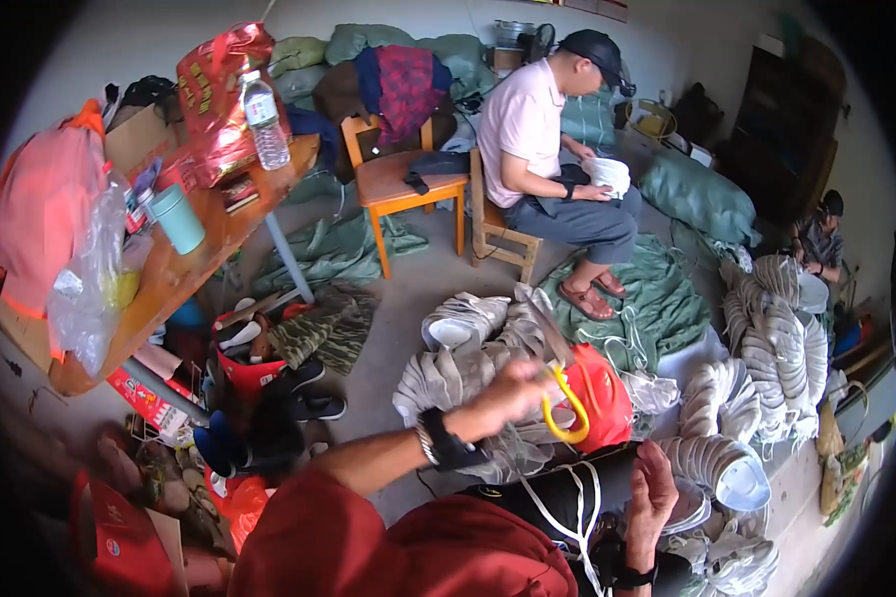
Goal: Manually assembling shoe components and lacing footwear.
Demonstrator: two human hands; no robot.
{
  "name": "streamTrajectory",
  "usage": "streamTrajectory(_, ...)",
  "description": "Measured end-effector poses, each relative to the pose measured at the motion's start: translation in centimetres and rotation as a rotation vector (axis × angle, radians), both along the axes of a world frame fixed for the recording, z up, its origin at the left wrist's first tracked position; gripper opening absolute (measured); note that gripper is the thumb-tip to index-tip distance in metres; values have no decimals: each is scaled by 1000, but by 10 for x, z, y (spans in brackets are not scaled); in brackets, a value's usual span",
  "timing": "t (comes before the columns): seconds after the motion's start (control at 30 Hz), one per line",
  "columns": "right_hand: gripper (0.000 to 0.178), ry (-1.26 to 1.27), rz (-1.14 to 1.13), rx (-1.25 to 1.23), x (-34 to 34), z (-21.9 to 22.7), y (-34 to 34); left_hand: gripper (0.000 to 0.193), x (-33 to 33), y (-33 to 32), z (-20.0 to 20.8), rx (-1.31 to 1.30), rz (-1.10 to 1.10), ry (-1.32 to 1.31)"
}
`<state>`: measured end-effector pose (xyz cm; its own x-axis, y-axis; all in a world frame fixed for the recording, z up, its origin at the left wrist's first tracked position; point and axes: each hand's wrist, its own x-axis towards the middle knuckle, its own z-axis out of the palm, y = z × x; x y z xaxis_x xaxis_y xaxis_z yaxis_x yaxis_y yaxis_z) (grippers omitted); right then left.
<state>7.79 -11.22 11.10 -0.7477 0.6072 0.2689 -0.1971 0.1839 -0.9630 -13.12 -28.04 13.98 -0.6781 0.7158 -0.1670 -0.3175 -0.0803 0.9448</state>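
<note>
Left grip (513, 394) closed on a yellow-handled tool (581, 415), blade pointing up.
White cords (583, 517) trail below that grip, a red bag (607, 398) sits right of it; lower right, the right hand (651, 493) half-curls, holding what I cannot tell.

The table (231, 225) bears a teal cup (177, 221), a water bottle (266, 124), a red bag (221, 109) and a clear plastic bag (85, 303); the grey floor (408, 298) carries an orange chair (408, 183), a red bucket (244, 373), dark shoes (319, 408), pale stacks (438, 378), a green sheet (657, 313) and a green sack (697, 194); a dark cloth (440, 166) lies on the chair's seat.
</note>
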Motion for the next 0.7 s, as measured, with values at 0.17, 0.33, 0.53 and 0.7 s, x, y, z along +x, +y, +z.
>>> streamTrajectory(0.17, 28, -152, 7, -128, 25, -43, 17, 12, -39, -103, 67, 305, 539, 212)
streamTrajectory(0.33, 23, -270, 50, -164, 44, -69, 24, 14, -36, -188, 90, 368, 1154, 492)
streamTrajectory(0.53, 18, -304, 109, -134, 43, -84, 32, 13, -34, -277, 87, 346, 1624, 549)
streamTrajectory(0.7, 18, -342, 177, -1, 44, -92, 34, 14, -41, -341, 92, 311, 1698, 438)
